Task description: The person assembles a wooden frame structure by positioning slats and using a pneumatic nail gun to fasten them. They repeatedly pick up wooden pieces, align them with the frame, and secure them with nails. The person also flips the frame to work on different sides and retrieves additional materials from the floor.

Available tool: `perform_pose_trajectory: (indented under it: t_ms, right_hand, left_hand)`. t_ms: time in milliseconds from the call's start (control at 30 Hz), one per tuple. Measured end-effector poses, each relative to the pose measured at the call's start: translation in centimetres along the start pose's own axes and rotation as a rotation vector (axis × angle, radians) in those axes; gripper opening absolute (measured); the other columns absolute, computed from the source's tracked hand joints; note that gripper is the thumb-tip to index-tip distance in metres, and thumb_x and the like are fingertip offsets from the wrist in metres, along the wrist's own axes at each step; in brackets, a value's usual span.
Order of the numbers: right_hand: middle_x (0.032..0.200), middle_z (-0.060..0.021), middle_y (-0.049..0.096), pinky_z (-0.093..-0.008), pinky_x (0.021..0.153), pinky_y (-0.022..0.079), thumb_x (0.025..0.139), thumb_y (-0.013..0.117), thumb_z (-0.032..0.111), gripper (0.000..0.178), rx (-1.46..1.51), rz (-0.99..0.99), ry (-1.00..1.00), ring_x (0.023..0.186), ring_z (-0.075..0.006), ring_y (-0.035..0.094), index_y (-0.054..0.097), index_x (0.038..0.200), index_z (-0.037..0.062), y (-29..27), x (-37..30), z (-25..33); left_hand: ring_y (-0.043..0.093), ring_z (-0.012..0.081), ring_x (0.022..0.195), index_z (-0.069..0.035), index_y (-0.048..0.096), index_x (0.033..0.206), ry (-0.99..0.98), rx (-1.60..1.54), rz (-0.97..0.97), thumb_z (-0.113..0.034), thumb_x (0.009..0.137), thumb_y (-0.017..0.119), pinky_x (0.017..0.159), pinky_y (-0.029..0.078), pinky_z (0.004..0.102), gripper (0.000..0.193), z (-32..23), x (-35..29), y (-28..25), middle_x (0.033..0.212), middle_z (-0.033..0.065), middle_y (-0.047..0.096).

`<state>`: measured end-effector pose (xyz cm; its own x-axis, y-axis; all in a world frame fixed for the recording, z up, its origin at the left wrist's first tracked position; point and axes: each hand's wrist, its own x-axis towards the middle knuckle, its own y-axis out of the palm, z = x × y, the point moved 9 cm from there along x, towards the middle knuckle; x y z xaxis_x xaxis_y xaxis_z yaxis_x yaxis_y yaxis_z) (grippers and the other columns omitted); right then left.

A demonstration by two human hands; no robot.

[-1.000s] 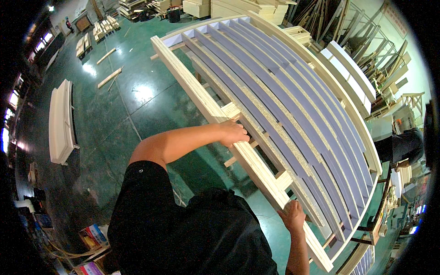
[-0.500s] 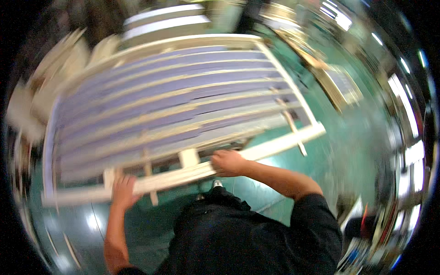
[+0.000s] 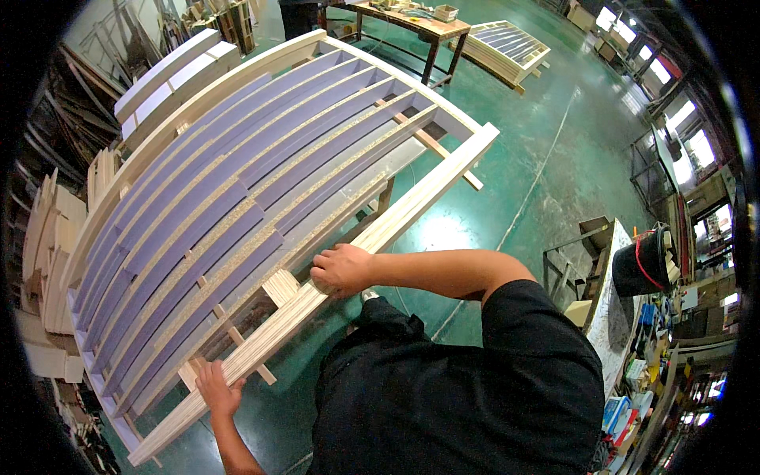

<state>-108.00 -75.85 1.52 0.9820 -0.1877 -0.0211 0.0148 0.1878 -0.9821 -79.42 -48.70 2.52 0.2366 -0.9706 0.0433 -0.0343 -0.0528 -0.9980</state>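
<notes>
A long pale laminated wood beam (image 3: 269,336) runs diagonally along the near side of a large wooden frame, its right end higher in the picture. My left hand (image 3: 220,388) is closed over its lower left stretch, fingers on top. Further up the same beam, my right hand (image 3: 342,271) grips it with curled fingers. Behind the beam, the frame holds rows of purple-faced slats (image 3: 229,207) with speckled board edges. A short wood block (image 3: 281,287) joins the beam between my hands, and a second block (image 3: 188,374) sits beside my left hand. Crosswise strips (image 3: 241,342) pass under the frame.
Stacked frames (image 3: 507,59) and a wooden workbench (image 3: 427,28) stand at the back, near a person in dark clothes (image 3: 299,20). White-topped boards (image 3: 178,79) lie beyond the far rail. A black bucket (image 3: 640,265) sits on a cluttered bench at right. Green floor (image 3: 538,158) lies between.
The view has swung, so the frame now appears tilted, its right end higher and left end lower. Both hands still hold the beam. Blur has cleared.
</notes>
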Motion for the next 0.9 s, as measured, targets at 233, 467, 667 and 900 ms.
perform_pose_trajectory:
  t_ms: [233,467,667,900]
  right_hand:
    - [0.107,-0.0108,0.059,-0.046,0.084,0.053,0.073,0.08,0.042,0.057,0.021,-0.03,0.047,0.102,-0.0311,0.063,0.057,0.113,0.0096,-1.0,-0.5,-0.4]
    - [0.106,-0.0116,0.062,-0.0468,0.085,0.053,0.068,0.081,0.037,0.055,0.084,-0.052,0.049,0.103,-0.033,0.065,0.059,0.111,0.0105,-2.0,-0.2,-0.2]
    - [0.103,-0.0126,0.063,-0.0471,0.084,0.053,0.065,0.082,0.036,0.056,0.107,-0.067,0.06,0.101,-0.0343,0.066,0.059,0.109,0.011,-2.0,-0.5,-0.3]
    - [0.101,-0.0126,0.065,-0.0484,0.082,0.054,0.071,0.078,0.037,0.047,0.116,-0.051,0.019,0.099,-0.0339,0.067,0.06,0.107,0.0112,-2.0,-0.2,-0.3]
  left_hand:
    - [0.05,0.0365,0.114,-0.008,0.056,0.12,-0.029,-0.002,-0.004,-0.031,0.063,0.09,0.098,0.036,0.0496,0.07,-1.3,0.9,-1.1,0.112,0.0139,0.055]
    - [0.05,0.035,0.114,-0.008,0.058,0.121,-0.085,-0.056,0.076,-0.031,0.062,0.091,0.1,0.035,0.0487,0.071,-0.8,0.8,-0.7,0.113,0.0121,0.056]
    - [0.05,0.0344,0.116,-0.008,0.059,0.121,-0.104,-0.037,0.087,-0.033,0.062,0.091,0.1,0.035,0.0487,0.071,-0.3,0.7,0.2,0.115,0.0113,0.057]
    - [0.053,0.0338,0.116,-0.009,0.062,0.117,-0.112,-0.124,0.118,-0.035,0.06,0.092,0.099,0.036,0.0479,0.069,0.0,1.1,-0.1,0.113,0.0106,0.06]
